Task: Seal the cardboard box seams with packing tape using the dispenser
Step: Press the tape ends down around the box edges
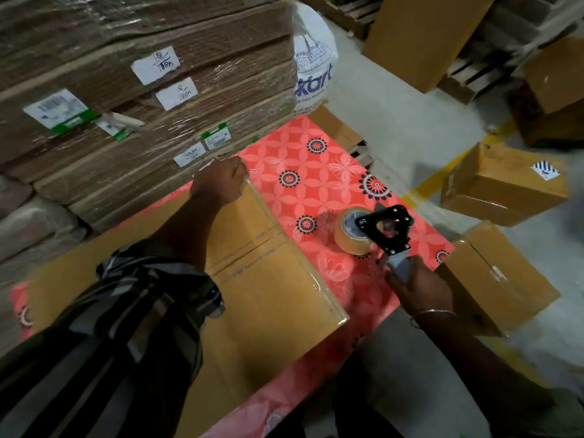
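A flat brown cardboard box (259, 298) lies on a table covered with a red patterned cloth (319, 178). Clear tape runs along the box's right edge. My left hand (219, 181) is closed in a fist at the far corner of that edge, pressing on the tape end. To the right of the box, my right hand (417, 284) grips the handle of a black tape dispenser (384, 229), which carries a roll of clear brownish tape (352, 230) and hovers over the cloth, apart from the box.
Wrapped stacks of flat cardboard (142, 99) with white labels rise behind the table. Sealed boxes (502, 181) sit on the floor at the right, one (496, 279) close to the table's edge. A white sack (313, 61) and wooden pallets stand further back.
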`<state>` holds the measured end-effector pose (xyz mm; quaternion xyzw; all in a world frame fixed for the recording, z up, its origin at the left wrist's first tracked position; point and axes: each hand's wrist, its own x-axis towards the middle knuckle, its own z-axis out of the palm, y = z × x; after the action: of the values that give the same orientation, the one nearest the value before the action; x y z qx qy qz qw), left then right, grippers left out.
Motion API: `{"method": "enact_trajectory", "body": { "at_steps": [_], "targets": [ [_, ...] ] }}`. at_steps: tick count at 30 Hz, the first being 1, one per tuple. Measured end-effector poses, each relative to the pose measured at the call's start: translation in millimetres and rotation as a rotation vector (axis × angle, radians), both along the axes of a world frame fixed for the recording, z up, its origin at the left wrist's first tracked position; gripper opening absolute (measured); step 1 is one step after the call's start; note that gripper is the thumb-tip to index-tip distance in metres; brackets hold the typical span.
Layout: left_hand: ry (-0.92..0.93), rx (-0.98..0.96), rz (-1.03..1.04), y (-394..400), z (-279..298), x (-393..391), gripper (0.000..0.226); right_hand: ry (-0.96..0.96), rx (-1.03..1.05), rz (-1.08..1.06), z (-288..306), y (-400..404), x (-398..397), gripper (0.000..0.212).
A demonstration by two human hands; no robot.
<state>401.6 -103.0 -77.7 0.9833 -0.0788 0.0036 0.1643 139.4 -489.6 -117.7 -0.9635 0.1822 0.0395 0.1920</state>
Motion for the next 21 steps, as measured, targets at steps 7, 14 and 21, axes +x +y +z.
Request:
{"method": "enact_trajectory", "body": {
  "at_steps": [7, 14, 21],
  "targets": [
    [-0.008, -0.048, 0.054, 1, -2, 3, 0.046, 0.052, 0.151, -0.037, -48, 13, 32, 0.057],
    [-0.007, -0.096, 0.059, 2, 1, 2, 0.043, 0.121, -0.103, 0.041, -37, 13, 38, 0.063],
    [-0.020, -0.109, 0.070, 0, 9, -3, 0.041, -0.301, 0.434, 0.317, 73, 83, 46, 0.035]
  ]
}}
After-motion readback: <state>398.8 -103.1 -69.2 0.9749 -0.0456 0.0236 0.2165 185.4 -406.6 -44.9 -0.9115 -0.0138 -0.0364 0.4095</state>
